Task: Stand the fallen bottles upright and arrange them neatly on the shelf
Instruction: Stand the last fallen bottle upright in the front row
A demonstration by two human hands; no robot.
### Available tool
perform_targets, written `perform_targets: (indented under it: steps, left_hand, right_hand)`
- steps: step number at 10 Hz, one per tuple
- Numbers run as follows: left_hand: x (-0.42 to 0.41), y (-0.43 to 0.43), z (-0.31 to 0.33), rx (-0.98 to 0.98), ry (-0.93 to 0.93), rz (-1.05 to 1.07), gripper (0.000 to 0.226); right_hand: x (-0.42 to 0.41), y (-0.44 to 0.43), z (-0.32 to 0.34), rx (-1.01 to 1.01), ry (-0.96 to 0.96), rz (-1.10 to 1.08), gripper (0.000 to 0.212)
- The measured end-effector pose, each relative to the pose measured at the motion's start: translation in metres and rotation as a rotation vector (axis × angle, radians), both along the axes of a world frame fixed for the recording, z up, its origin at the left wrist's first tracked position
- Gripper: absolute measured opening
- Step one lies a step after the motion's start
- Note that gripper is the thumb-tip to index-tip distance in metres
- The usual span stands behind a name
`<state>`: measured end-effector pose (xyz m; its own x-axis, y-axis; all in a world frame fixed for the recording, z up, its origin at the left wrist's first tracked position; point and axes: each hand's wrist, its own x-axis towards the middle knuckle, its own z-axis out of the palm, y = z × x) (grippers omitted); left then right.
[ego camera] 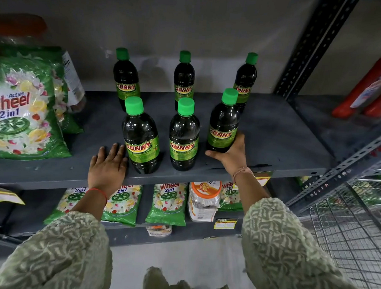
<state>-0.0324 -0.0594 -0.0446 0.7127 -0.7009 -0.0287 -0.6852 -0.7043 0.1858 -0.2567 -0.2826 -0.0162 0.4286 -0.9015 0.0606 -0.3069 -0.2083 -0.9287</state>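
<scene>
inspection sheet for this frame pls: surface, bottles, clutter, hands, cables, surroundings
Surface: dark grey metal shelf, scuffed near the front edge.
Job's things: six Sunny bottles, all upright, two rows of three; back row, front left bottle, front middle bottle, front right bottle set further back than its row mates.
Clutter: Wheel detergent bag at left.
Grippers: left hand flat on the shelf beside the front left bottle; right hand cupping the front right bottle's base.
Cables: nothing seen.
Surroundings: lower shelf with detergent packs, wire basket at right, red bottles on the next rack.
</scene>
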Motion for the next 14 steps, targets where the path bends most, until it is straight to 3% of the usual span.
perform_targets:
  steps: [1,3,9,11,12,13,14]
  left_hand:
    - [0.000,0.000,0.000,-0.004,0.008,-0.002,0.050]
    - [0.000,0.000,0.001,0.000,-0.001,-0.012,0.051]
    - [-0.001,-0.001,0.001,-0.038,0.015,0.003,0.050]
    - [0.004,-0.002,-0.002,-0.101,0.019,-0.012,0.048]
    - [-0.004,0.004,-0.001,-0.416,0.128,0.098,0.039]
    - [-0.043,0.020,0.005,-0.798,0.019,0.308,0.030]
    - [-0.112,0.022,0.013,-0.882,0.061,0.158,0.042]
  right_hand:
    - [-0.011,0.004,0.002,-0.030,0.013,0.028,0.071]
    - [-0.032,0.014,0.008,-0.030,0.093,0.168,0.062]
    - [-0.041,0.015,0.002,0.006,0.137,0.234,0.072]
    - [-0.038,0.021,0.005,0.019,0.088,0.232,0.098]
    - [-0.036,0.028,0.002,0.043,0.024,0.189,0.115]
    - [-0.036,0.032,-0.001,0.031,-0.030,0.125,0.110]
    - [-0.038,0.034,0.000,-0.023,-0.019,0.101,0.099]
